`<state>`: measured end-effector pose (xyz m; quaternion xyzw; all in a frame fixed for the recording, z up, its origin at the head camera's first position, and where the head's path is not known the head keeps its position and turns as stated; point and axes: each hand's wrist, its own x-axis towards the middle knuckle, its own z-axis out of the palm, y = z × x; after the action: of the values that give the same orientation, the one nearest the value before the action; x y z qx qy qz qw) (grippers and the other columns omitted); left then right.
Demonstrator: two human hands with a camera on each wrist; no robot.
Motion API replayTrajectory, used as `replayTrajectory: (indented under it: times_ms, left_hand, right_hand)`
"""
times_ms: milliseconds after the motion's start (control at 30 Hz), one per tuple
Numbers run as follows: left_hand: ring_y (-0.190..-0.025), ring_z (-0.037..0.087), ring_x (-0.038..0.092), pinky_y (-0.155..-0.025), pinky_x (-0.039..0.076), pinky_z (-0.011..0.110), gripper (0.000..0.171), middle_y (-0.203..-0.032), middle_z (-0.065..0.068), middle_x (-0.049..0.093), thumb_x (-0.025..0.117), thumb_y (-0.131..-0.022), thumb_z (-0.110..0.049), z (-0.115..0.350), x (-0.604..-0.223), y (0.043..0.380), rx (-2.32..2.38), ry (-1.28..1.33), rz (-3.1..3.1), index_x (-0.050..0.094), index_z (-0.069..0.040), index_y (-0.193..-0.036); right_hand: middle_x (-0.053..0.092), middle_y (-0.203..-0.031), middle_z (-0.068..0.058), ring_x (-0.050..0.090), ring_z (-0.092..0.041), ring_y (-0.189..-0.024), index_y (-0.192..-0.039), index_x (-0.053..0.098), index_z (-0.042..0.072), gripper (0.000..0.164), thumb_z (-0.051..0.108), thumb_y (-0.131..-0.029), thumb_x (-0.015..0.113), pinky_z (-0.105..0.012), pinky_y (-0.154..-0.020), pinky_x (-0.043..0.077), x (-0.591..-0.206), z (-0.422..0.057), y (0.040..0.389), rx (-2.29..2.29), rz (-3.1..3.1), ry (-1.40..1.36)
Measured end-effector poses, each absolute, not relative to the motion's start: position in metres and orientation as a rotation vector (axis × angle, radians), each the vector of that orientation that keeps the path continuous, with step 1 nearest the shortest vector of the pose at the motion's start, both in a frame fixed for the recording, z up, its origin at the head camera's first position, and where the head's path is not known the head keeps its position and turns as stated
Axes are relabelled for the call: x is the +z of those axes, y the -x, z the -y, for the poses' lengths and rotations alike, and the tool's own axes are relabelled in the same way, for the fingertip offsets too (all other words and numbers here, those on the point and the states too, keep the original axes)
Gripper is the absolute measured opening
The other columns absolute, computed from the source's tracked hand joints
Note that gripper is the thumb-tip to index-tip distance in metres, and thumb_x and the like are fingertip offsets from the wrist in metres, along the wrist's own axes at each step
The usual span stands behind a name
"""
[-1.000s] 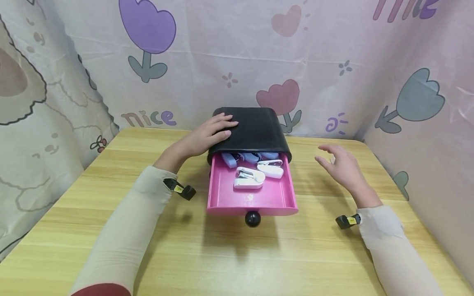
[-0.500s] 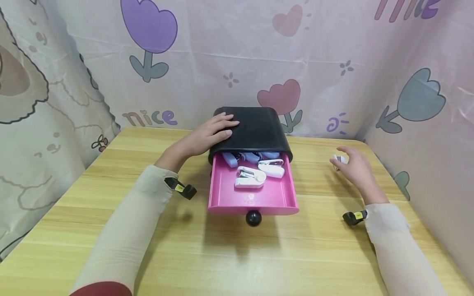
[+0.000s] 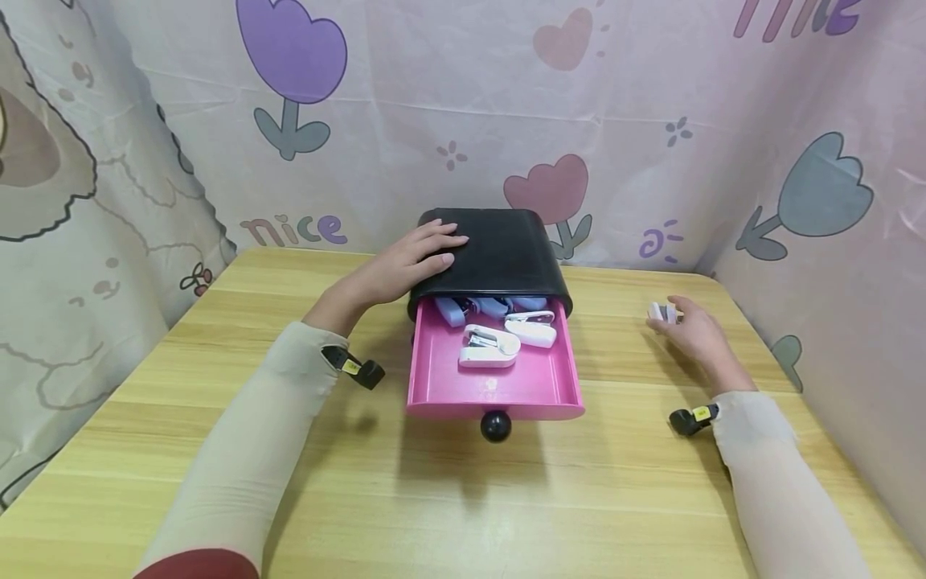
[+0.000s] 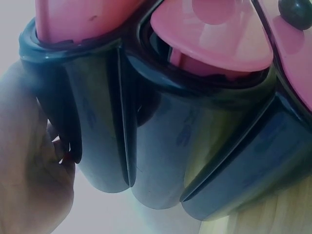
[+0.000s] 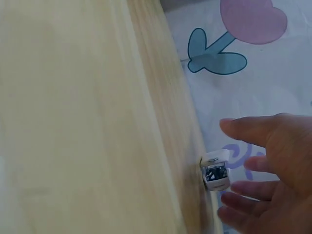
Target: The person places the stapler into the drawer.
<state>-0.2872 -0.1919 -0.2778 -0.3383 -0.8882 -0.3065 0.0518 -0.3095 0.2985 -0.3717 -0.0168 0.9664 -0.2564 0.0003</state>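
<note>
My left hand (image 3: 405,265) rests flat on top of a black drawer box (image 3: 499,251), fingers spread near its left edge. A pink drawer (image 3: 470,392) stands pulled out at the front. Inside it lie two white mini staplers (image 3: 486,355), with several blue ones (image 3: 450,311) behind, partly hidden under the box. On the right, a small white stapler (image 3: 661,313) is on the table near the back edge. My right hand (image 3: 698,336) reaches around it; in the right wrist view the thumb and fingers are apart, with that stapler (image 5: 215,171) just past the fingertips.
A black round knob (image 3: 495,426) sticks out from the drawer front. The left wrist view shows more pink drawers (image 4: 209,34) in the box's rounded black bays. Printed cloth (image 3: 434,104) hangs behind and beside the wooden table (image 3: 600,482).
My right hand has moved right, out to the white stapler, which now shows between thumb and fingers. My left hand stays on the box, and the drawer has not moved.
</note>
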Motion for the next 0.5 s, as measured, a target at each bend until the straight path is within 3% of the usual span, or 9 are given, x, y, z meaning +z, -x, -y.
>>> replayTrajectory:
  times_ms: [133,400,500]
  left_hand:
    - [-0.149,0.020,0.007,-0.118,0.009,0.046,0.048,-0.159,0.005,0.027,0.044,-0.103,-0.037,0.192,-0.278,0.287,-0.926,1.033,2.703,0.048,-0.019,-0.147]
    - [-0.149,0.022,0.008,-0.118,0.008,0.045,0.047,-0.159,0.005,0.028,0.043,-0.103,-0.035,0.192,-0.280,0.288,-0.931,1.033,2.695,0.048,-0.018,-0.146]
    - [-0.149,0.022,0.008,-0.118,0.008,0.045,0.047,-0.158,0.006,0.028,0.044,-0.103,-0.035,0.191,-0.279,0.287,-0.935,1.038,2.691,0.048,-0.018,-0.146]
  right_hand:
    - [0.029,-0.140,-0.044,0.037,-0.057,-0.122,-0.153,0.014,-0.005,0.086,0.042,-0.096,0.059,-0.066,-0.102,0.028,-0.378,-0.302,0.313,-0.820,-3.016,0.026]
    - [0.035,-0.140,-0.040,0.045,-0.051,-0.113,-0.149,0.022,-0.009,0.072,0.017,-0.092,0.058,-0.062,-0.097,0.035,-0.384,-0.306,0.316,-0.798,-3.063,0.060]
    - [0.039,-0.138,-0.037,0.046,-0.048,-0.109,-0.148,0.026,-0.009,0.071,0.015,-0.090,0.057,-0.061,-0.095,0.036,-0.384,-0.305,0.315,-0.779,-3.061,0.070]
